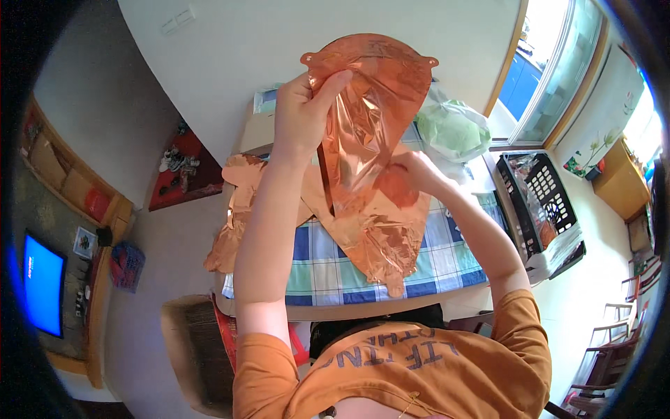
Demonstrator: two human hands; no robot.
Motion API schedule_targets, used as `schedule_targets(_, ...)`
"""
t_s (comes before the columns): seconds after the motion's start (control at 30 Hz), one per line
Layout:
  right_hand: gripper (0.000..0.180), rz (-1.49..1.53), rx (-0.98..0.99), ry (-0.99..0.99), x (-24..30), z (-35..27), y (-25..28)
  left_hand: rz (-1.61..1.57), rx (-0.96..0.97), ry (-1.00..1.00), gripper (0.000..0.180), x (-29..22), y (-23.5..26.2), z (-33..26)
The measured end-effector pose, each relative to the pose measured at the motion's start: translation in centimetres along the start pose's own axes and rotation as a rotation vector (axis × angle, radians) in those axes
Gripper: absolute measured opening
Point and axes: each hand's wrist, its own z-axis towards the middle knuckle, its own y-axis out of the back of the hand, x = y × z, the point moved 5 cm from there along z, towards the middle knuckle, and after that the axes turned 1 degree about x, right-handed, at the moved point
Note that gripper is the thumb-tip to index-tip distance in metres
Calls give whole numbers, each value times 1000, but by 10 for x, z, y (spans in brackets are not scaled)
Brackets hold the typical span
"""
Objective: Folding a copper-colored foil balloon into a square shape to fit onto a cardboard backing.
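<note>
A flat, uninflated copper-coloured foil balloon (373, 91), with small holed tabs at its upper corners, is held up over the table. My left hand (303, 115) grips its upper left edge, thumb on the front. Lower down, my right hand (417, 173) is closed at the balloon's right edge, its fingertips partly hidden by the foil. Below, another flat copper foil piece (387, 244) lies on the cloth, its narrow end toward me. More crumpled copper foil (234, 230) lies at the table's left side.
The table wears a blue, white and green checked cloth (324, 276). At its far right sits a pale green plastic bag (457, 129); a box (258, 133) stands far left. Right of the table is a black crate (541, 202). An open cardboard box (192, 349) stands near left.
</note>
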Motion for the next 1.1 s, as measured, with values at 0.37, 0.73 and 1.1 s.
schedule_targets(0.37,21,-306,-594,153,-39,17,9,402,392,-392,27,17,-18,-133)
schedule_targets(0.73,40,-255,-379,-149,-95,-89,-88,550,432,-133,25,208,-40,-259)
schedule_targets(1.1,33,-278,-342,-143,-83,-105,-92,699,483,-190,26,201,-45,-270)
